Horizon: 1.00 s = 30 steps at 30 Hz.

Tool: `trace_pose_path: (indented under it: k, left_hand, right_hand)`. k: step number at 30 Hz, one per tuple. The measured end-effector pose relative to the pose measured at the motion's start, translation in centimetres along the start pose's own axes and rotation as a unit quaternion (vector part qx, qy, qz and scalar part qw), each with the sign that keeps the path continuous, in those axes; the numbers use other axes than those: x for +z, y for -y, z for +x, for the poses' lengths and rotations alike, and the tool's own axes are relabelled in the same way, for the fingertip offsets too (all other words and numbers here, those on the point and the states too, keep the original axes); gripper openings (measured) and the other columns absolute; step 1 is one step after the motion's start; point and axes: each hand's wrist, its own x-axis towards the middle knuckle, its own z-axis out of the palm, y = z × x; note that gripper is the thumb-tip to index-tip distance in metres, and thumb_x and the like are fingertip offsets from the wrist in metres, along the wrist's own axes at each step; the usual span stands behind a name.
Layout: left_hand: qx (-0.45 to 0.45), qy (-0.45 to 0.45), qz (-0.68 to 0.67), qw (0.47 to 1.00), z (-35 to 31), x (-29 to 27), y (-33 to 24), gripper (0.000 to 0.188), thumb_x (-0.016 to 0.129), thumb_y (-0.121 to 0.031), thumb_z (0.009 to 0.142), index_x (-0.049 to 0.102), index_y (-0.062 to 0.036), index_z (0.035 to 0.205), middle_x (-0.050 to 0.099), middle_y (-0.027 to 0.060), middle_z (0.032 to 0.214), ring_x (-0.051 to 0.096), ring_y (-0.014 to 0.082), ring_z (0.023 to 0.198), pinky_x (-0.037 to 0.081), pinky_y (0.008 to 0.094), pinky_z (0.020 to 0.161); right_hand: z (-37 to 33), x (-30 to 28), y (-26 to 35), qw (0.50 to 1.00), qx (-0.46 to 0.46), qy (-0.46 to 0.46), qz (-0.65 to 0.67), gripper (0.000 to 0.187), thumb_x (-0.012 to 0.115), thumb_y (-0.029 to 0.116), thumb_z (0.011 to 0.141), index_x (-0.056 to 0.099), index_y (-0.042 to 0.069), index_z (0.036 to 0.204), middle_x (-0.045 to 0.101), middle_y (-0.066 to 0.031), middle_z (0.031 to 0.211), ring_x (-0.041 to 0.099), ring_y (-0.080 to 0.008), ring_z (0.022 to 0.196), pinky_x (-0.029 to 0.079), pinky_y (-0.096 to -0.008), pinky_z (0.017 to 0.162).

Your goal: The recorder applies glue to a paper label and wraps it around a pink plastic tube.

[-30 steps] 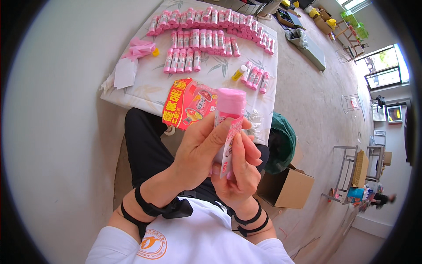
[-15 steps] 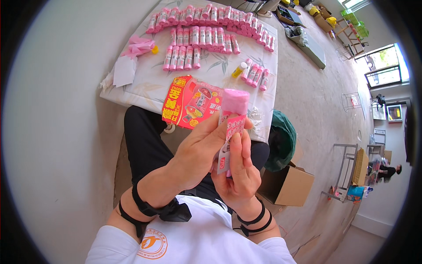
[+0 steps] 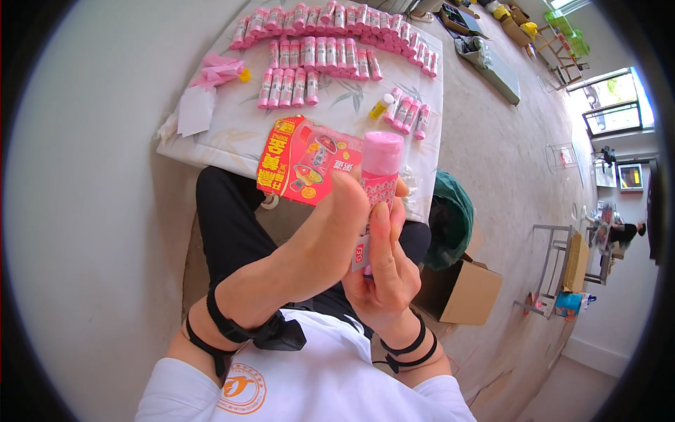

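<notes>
Upright before me is a pink roll (image 3: 383,153), apparently of thin plastic bags, with a patterned pink paper label (image 3: 378,186) around its middle. My left hand (image 3: 313,228) is closed around its left side, the thumb near the label. From below and the right, my right hand (image 3: 387,278) grips the roll's lower part, its fingers pressed on the label. Part of the label's lower edge shows between the hands. Behind the roll, a red and yellow printed card (image 3: 306,162) lies on the table's near edge. A yellow glue stick (image 3: 381,106) lies beside several labelled pink rolls (image 3: 406,116).
Rows of labelled pink rolls (image 3: 316,55) cover the far part of the table (image 3: 239,133). Crumpled pink plastic (image 3: 219,70) and white paper (image 3: 195,110) lie at the left. Right of the table are a green-lined bin (image 3: 453,218) and an open cardboard box (image 3: 471,292).
The label's loose flap now lies closer around the roll. My left hand has turned and its thumb has shifted on the label; the roll stands slightly more upright.
</notes>
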Motion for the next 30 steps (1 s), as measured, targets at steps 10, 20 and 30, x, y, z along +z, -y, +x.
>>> trace_pose_path:
  k: [10, 20, 30]
  left_hand:
    - [0.022, -0.004, 0.087, 0.996, 0.7, 0.2, 0.7, 0.045, 0.046, -0.051, 0.094, 0.044, -0.0075, 0.107, 0.047, 0.0003, 0.081, 0.047, 0.0092, 0.075, 0.042, 0.0241, 0.071]
    - [-0.005, -0.032, 0.008, 0.999, 0.6, 0.2, 0.8, 0.039, 0.034, -0.042, 0.101, 0.044, -0.0053, 0.109, 0.046, 0.0018, 0.080, 0.046, 0.0106, 0.074, 0.041, 0.0240, 0.070]
    - [-0.052, -0.032, -0.109, 0.992, 1.5, -0.7, 0.7, 0.041, 0.036, -0.044, 0.101, 0.047, -0.0046, 0.106, 0.047, 0.0025, 0.081, 0.047, 0.0122, 0.075, 0.043, 0.0252, 0.073]
  right_hand:
    - [-0.3, -0.1, 0.0, 0.999, 0.001, -0.005, -0.041, 0.056, 0.073, -0.002, 0.071, 0.053, -0.010, 0.124, 0.059, -0.0324, 0.109, 0.066, -0.0336, 0.076, 0.054, -0.0314, 0.061]
    - [0.3, 0.2, 0.1, 0.998, -0.007, -0.008, -0.070, 0.058, 0.070, -0.004, 0.072, 0.050, -0.011, 0.126, 0.059, -0.0297, 0.113, 0.067, -0.0353, 0.088, 0.056, -0.0316, 0.068]
    - [0.1, 0.8, -0.1, 0.996, 0.040, 0.028, -0.079, 0.048, 0.058, -0.007, 0.080, 0.047, -0.014, 0.127, 0.051, -0.0324, 0.126, 0.055, -0.0415, 0.114, 0.051, -0.0340, 0.087]
